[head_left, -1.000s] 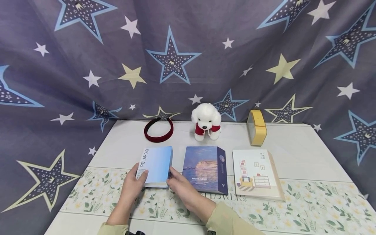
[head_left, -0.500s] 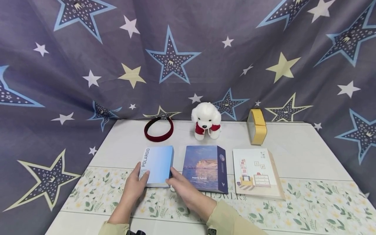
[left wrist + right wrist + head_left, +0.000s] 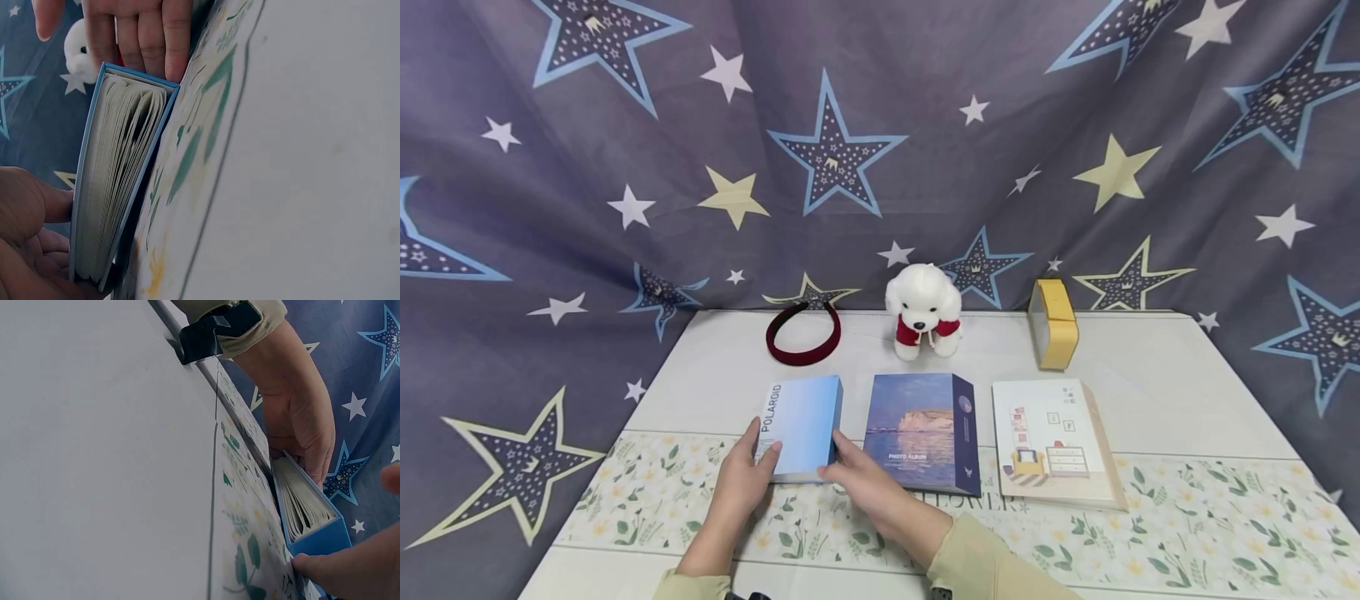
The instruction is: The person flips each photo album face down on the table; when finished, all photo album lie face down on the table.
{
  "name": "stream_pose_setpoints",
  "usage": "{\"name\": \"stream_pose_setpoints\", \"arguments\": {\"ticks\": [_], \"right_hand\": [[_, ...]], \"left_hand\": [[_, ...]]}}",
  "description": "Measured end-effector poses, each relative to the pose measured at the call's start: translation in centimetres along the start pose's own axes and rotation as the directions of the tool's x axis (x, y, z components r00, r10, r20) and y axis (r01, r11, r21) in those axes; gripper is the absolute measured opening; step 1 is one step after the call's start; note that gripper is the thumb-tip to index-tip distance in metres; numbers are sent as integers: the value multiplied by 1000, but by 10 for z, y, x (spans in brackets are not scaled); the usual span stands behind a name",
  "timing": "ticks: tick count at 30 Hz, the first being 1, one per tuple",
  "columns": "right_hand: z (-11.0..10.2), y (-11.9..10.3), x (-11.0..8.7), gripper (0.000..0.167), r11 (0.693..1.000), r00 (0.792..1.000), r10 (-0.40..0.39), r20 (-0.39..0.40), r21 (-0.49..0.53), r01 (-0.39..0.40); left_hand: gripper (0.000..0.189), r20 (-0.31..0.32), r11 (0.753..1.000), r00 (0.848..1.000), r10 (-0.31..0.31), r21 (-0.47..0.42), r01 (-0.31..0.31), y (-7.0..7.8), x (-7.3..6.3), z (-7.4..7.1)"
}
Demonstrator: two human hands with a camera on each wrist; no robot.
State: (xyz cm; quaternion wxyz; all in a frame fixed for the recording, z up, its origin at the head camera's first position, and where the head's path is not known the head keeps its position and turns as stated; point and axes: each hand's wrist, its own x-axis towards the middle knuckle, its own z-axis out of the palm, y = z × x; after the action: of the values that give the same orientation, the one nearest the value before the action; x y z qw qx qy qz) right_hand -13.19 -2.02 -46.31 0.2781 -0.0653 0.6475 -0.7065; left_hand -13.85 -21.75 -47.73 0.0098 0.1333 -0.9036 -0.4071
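Note:
A light blue photo album [image 3: 805, 429] marked POLAROID lies face up at the left of the front row, its page edges [image 3: 122, 162] facing me. My left hand [image 3: 743, 471] holds its left side, thumb on the cover and fingers curled below the edge. On the other side my right hand [image 3: 865, 483] touches the blue spine [image 3: 322, 537] with straight fingers [image 3: 150, 37]; its thumb stands apart from the cover. Just right of it lies a purple-blue photo album [image 3: 913, 429] with a cliff picture, and farther right a white album [image 3: 1048, 442] with a drawn room.
Behind the albums stand a dark red headband [image 3: 803, 337], a white plush dog [image 3: 922, 308] in red and a yellow box-like object [image 3: 1055, 325]. A floral strip [image 3: 1210, 517] crosses the white table [image 3: 1165, 400]. A starry curtain [image 3: 925, 100] hangs behind.
The blue album has shifted very slightly right, and its spine shows a little more. My right thumb has drawn slightly down from the cover's edge. The other objects stay in place.

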Motion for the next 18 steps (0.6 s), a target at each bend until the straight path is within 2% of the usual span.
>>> {"name": "stream_pose_setpoints", "arguments": {"ticks": [6, 18], "right_hand": [[1, 3, 0, 81, 999, 1000, 18, 11, -39, -18], [-2, -1, -5, 79, 998, 999, 2, 54, -60, 1]], "left_hand": [[64, -10, 1000, 1000, 4, 16, -4, -3, 1, 3], [61, -50, 991, 995, 84, 107, -78, 3, 0, 3]]}}
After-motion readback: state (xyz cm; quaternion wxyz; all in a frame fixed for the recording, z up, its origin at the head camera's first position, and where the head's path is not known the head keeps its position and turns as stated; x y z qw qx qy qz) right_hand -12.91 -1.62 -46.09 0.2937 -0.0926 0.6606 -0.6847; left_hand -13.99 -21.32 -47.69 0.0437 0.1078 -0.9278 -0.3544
